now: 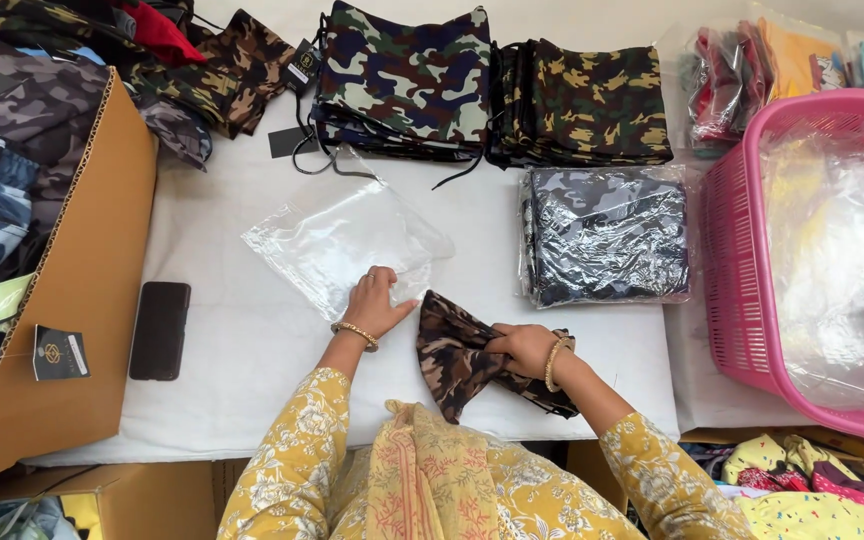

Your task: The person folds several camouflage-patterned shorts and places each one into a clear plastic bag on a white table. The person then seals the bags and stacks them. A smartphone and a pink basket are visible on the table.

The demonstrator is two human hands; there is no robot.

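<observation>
Head view, looking straight down: the right hand [524, 347] is closed around a folded brown camouflage cloth [467, 360], pinching its middle so the fabric bunches under the fingers, and the cloth lies on the white bench [252, 340] close to the near edge, between the two forearms. The left hand [376, 303] lies just beside the cloth's upper left corner, palm down with the fingers loosely spread, pressing on the near edge of a clear plastic bag [344, 240] that lies flat and crumpled on the bench; it presses the bag rather than gripping it. Both wrists carry gold bangles, and the sleeves are yellow with a floral print. To the right of the bag, well apart from the hands, sits a grey camouflage bundle already sealed in shiny plastic [605, 235]. Beyond that, along the far edge of the bench, stand two stacks of folded camouflage pieces: a green, navy and white stack [402, 80] and, touching it on the right, a darker brown and yellow stack [585, 103]. A black phone [159, 330] lies face down near the left side of the bench, just beside an open cardboard box [72, 330] heaped with more camouflage garments. At the right, a pink plastic basket [727, 270] lined with clear plastic stands off the bench's edge, with packed colourful garments [762, 65] behind it.
</observation>
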